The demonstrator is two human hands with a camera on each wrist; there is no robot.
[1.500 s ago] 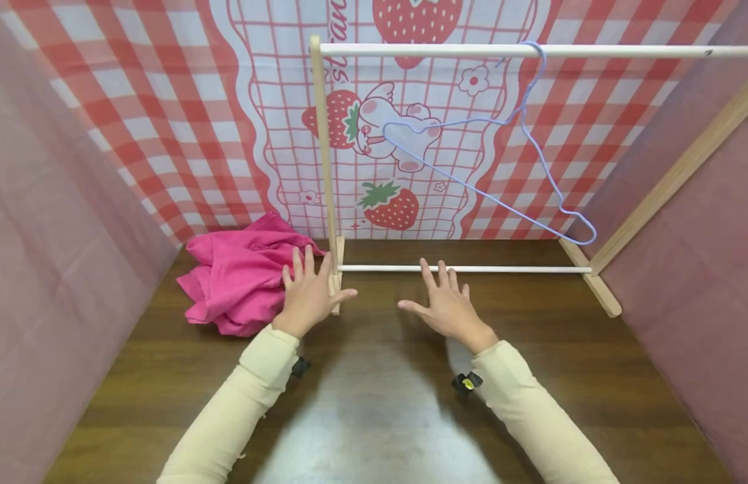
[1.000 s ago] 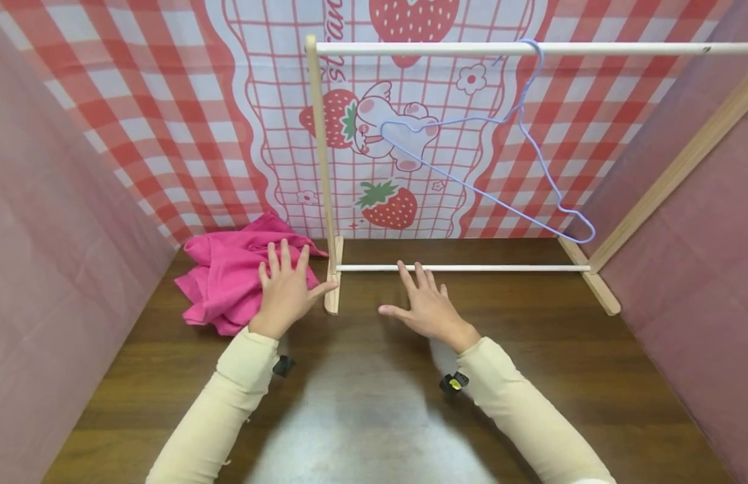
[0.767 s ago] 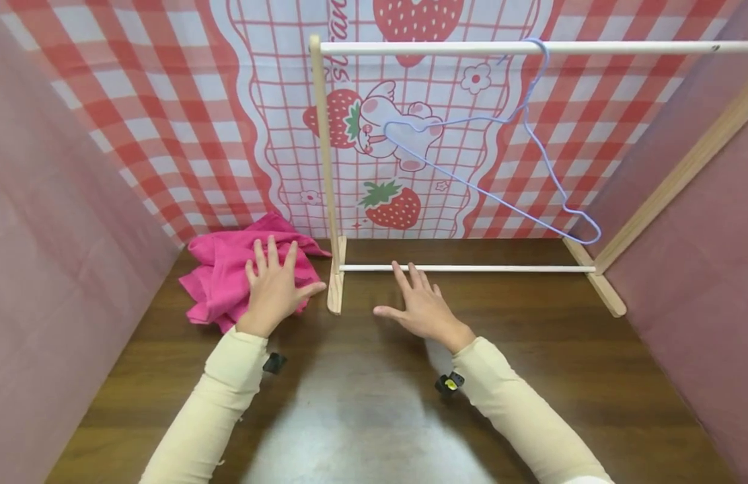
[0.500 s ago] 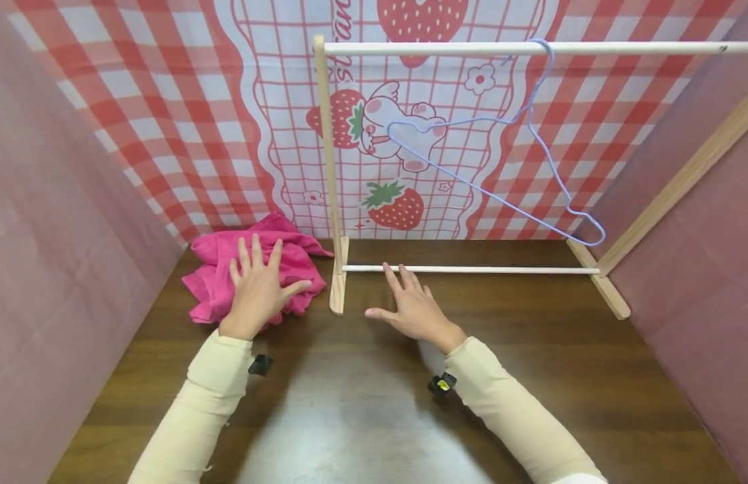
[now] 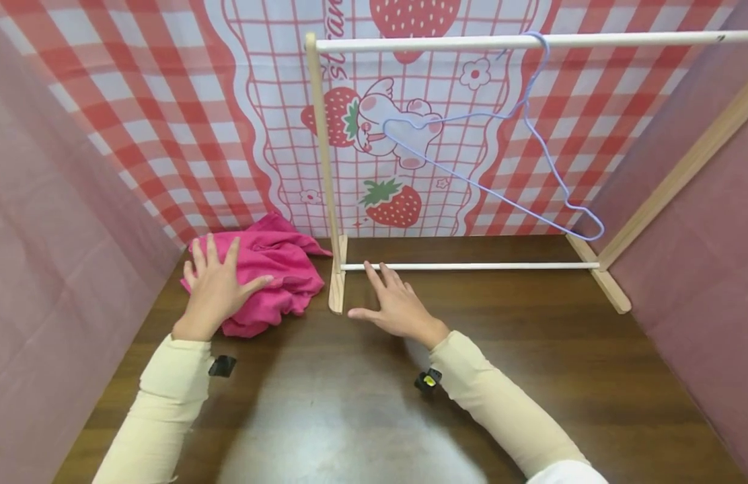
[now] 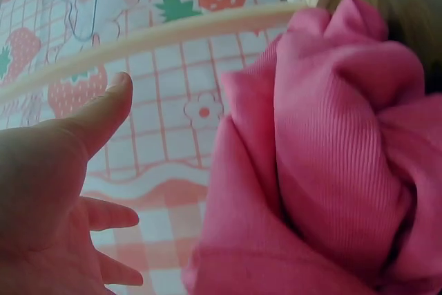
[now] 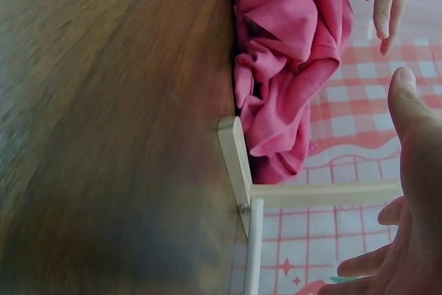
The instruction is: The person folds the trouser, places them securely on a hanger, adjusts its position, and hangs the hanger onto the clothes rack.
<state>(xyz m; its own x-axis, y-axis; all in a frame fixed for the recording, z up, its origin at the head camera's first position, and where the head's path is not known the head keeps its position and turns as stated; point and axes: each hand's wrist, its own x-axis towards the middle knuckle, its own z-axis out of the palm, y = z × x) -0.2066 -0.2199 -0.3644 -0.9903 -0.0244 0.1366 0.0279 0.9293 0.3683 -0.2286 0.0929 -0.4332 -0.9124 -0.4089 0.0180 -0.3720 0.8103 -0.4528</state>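
Note:
A crumpled pink ribbed cloth (image 5: 277, 269), perhaps a garment, lies heaped on the table at the left. Over its left side, in the head view, is my left hand (image 5: 213, 289), fingers spread; the left wrist view has this hand apart from the cloth (image 6: 331, 143). My right hand (image 5: 398, 306) hovers with straight fingers near the left end of the rack's lower white bar (image 5: 471, 267), holding nothing. From the top bar (image 5: 434, 44) of the wooden rack hangs a light-blue wire hanger (image 5: 489, 191) with nothing on it. In the right wrist view the cloth (image 7: 290, 67) sits beyond the rack's foot (image 7: 235, 153).
The rack's left post (image 5: 323, 148) stands just right of the cloth, and its right post (image 5: 683, 175) leans close to the right wall. A strawberry-print checked curtain (image 5: 168, 121) covers the back. Pink panels (image 5: 53, 235) close both sides of the brown wooden table (image 5: 350, 403).
Both hands have moved left: the left from beside the rack's post to over the cloth's left side, the right toward the rack's left foot. Rack and hanger stay in place.

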